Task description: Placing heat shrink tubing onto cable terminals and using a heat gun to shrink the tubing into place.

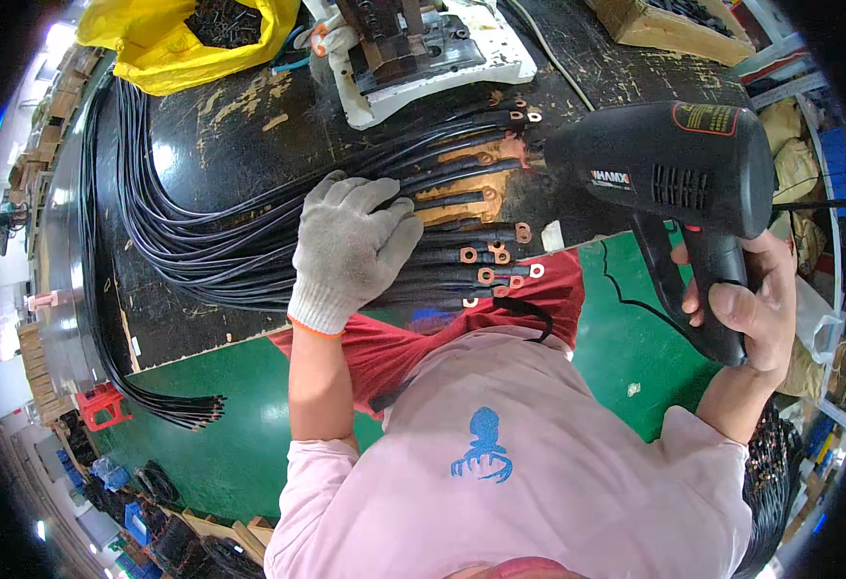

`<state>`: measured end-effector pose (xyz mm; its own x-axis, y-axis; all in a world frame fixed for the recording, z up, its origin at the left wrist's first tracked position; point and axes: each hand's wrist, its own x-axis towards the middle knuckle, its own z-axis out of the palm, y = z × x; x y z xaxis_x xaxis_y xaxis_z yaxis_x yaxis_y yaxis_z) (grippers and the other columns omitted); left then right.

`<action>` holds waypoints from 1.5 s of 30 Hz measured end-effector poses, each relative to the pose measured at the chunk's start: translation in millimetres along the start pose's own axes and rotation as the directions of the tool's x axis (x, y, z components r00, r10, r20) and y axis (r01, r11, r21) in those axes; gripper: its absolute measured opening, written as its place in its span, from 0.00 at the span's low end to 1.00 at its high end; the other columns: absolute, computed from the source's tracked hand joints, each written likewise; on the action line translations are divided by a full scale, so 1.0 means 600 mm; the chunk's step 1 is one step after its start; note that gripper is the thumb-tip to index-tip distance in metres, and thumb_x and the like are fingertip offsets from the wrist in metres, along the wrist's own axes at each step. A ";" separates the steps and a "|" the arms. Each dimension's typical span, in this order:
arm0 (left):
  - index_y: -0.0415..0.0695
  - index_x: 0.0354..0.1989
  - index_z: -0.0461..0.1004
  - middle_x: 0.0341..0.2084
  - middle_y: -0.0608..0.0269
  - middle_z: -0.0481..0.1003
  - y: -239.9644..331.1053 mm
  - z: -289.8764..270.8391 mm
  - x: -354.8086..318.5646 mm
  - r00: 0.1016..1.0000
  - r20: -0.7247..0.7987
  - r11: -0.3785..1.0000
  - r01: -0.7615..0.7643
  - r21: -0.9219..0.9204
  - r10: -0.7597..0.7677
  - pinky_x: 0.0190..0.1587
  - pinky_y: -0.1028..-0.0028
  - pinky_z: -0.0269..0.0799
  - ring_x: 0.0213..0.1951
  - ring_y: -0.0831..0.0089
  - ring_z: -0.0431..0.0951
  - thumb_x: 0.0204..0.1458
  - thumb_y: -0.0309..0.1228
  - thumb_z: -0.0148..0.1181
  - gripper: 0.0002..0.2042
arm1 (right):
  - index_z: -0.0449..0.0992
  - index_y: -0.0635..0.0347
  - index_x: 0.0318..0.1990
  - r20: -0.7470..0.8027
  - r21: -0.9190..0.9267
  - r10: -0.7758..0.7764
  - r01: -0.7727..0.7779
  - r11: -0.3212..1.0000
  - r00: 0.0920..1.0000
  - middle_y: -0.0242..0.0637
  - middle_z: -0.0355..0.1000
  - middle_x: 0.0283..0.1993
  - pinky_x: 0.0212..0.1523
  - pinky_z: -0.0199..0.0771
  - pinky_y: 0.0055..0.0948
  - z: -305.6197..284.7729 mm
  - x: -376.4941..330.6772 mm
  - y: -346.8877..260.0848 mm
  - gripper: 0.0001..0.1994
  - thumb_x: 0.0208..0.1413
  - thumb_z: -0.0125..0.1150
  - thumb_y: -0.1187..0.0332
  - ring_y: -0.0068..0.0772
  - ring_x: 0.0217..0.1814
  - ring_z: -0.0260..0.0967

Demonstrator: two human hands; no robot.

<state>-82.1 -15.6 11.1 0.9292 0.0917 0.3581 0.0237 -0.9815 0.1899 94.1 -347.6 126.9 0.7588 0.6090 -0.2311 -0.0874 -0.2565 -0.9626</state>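
Note:
In a grey knit glove, my left hand (351,236) lies over a bundle of black cables (206,251). Its fingers curl down onto them, thumb and forefinger close together; exactly how many cables it grips is hidden. Copper ring lugs (486,276) end the cables to the right of the glove. My bare right hand (756,304) is wrapped round the handle of a black heat gun (683,169). The gun's nozzle points left, close to the far cable ends, where a copper-coloured patch (486,193) shows beneath several of them.
On the worn black table (240,154), a yellow bag (148,63) of small dark parts stands far left. A white-based machine (462,72) stands at the back, a wooden box (669,34) far right. Cables hang over the left edge near a red stool (103,407). The gun's cord (814,205) runs right.

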 end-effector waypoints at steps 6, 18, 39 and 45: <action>0.45 0.32 0.85 0.38 0.59 0.82 0.003 -0.005 0.009 1.000 0.006 0.999 -0.009 -0.032 0.009 0.55 0.55 0.71 0.42 0.58 0.81 0.49 0.37 0.65 0.10 | 0.75 0.71 0.54 0.010 0.041 0.034 -0.034 0.999 0.999 0.44 0.80 0.40 0.26 0.77 0.22 0.019 0.000 -0.015 0.33 0.37 0.73 0.64 0.25 0.27 0.77; 0.44 0.32 0.85 0.38 0.59 0.82 0.002 -0.004 0.003 1.000 -0.002 0.999 0.002 -0.044 -0.002 0.55 0.55 0.72 0.41 0.58 0.81 0.48 0.35 0.67 0.08 | 0.77 0.71 0.53 0.077 0.051 0.032 -0.036 0.998 0.997 0.42 0.80 0.39 0.27 0.78 0.22 0.029 0.011 -0.018 0.32 0.35 0.71 0.65 0.25 0.27 0.77; 0.43 0.30 0.84 0.35 0.58 0.83 0.001 -0.001 0.004 1.000 -0.022 0.995 -0.004 -0.099 0.002 0.43 0.61 0.75 0.37 0.57 0.80 0.47 0.33 0.66 0.08 | 0.78 0.72 0.50 0.108 0.081 0.031 -0.040 0.996 0.994 0.41 0.79 0.37 0.30 0.74 0.22 0.068 0.026 -0.038 0.31 0.32 0.69 0.68 0.26 0.26 0.75; 0.43 0.29 0.84 0.35 0.58 0.82 -0.004 -0.002 -0.010 1.000 -0.013 0.986 0.022 -0.168 -0.024 0.43 0.61 0.75 0.37 0.57 0.80 0.49 0.33 0.65 0.07 | 0.78 0.72 0.51 0.135 0.076 0.012 -0.022 0.997 0.991 0.42 0.79 0.37 0.29 0.75 0.23 0.057 0.024 -0.026 0.31 0.33 0.69 0.67 0.26 0.27 0.76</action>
<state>-88.1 -13.7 9.4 0.9236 0.1173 0.3649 -0.0187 -0.9370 0.3487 84.3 -309.1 133.8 0.6636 0.7017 -0.2594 -0.1529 -0.2122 -0.9652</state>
